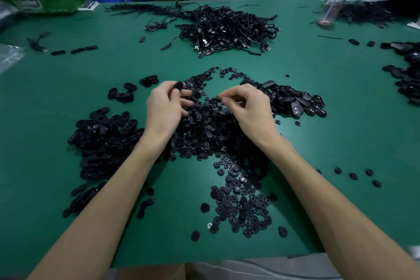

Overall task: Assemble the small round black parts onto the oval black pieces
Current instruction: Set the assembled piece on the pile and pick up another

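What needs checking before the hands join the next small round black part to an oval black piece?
1. Left hand grips a black plastic piece: ok, though blurred.
2. Right hand pinching a round part: cannot tell, fingertips hide it.
3. Pile of small round black parts under the hands: ok.
4. Heap of oval black pieces on the green table, left side: ok.
5. Part lined up with piece: not ok, hands apart.

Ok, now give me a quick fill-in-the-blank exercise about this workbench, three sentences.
1. The table surface is ___.
2. The clear bottle stands at the table's far ___ side.
3. The left hand and right hand work over a heap of small black parts, ___ in shape.
Missing words: green; right; round.
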`<move>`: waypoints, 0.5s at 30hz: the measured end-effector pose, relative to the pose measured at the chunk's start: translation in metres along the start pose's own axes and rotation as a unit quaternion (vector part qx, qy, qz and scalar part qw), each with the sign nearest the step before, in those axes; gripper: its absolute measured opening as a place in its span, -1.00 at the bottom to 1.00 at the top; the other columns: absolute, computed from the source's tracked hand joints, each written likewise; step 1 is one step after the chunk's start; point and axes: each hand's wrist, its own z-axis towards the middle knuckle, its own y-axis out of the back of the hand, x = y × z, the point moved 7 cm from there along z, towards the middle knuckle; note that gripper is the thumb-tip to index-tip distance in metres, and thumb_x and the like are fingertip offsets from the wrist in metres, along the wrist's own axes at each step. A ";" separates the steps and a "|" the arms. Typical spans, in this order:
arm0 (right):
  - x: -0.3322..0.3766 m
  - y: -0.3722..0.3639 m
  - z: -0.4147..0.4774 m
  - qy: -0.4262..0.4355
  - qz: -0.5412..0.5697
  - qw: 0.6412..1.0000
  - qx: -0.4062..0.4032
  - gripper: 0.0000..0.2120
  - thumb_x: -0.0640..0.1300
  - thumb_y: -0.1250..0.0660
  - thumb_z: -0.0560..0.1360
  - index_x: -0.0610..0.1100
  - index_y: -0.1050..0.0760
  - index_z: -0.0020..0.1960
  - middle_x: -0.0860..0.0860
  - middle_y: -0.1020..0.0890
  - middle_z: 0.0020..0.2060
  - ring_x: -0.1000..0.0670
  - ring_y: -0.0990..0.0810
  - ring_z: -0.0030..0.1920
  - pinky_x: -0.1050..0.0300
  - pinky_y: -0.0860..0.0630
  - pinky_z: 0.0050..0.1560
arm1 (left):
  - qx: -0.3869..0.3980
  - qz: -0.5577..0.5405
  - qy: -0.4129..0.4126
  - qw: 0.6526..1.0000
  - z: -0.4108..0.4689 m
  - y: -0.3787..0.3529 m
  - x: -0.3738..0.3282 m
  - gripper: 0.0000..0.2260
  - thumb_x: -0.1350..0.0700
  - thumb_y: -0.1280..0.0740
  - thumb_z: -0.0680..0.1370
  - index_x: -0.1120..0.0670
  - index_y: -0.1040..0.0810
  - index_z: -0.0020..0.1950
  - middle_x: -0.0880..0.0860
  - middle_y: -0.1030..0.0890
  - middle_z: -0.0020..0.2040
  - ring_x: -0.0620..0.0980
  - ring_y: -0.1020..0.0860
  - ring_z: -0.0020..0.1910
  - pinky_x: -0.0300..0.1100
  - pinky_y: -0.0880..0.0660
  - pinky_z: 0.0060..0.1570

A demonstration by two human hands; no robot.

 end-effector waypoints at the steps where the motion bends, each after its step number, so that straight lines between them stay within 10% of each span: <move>1: 0.000 -0.001 0.000 0.001 -0.008 1.000 0.005 -0.89 -0.23 -0.41 0.61 -0.09 -0.70 0.05 0.02 -0.65 -0.01 0.12 -0.61 -0.04 0.39 -0.48 0.01 | -0.042 0.065 -0.009 0.997 0.003 0.012 0.002 -0.73 0.26 -0.13 0.74 0.20 -0.53 0.37 0.13 -0.65 0.22 -0.05 -0.68 0.05 -0.16 -0.63 0.01; 5: 0.000 -0.005 -0.001 0.004 -0.048 0.999 0.024 -0.89 -0.24 -0.39 0.62 -0.14 -0.70 0.07 -0.01 -0.62 0.03 0.05 -0.59 0.00 0.29 -0.48 0.09 | -0.112 0.241 0.032 0.963 0.014 0.044 0.017 -0.63 0.29 -0.16 0.72 0.16 -0.41 0.53 0.17 -0.39 0.48 0.13 -0.37 0.46 -0.01 -0.25 0.47; 15: 0.000 -0.009 0.000 0.008 -0.087 0.995 0.047 -0.88 -0.23 -0.41 0.61 -0.14 -0.70 0.09 -0.04 -0.62 0.06 0.01 -0.60 0.01 0.18 -0.54 0.14 | -0.044 0.426 0.020 0.903 0.017 0.039 0.019 -0.74 -0.12 -0.40 0.62 0.02 -0.70 0.15 0.12 -0.63 0.16 0.21 -0.47 0.26 0.13 -0.23 0.30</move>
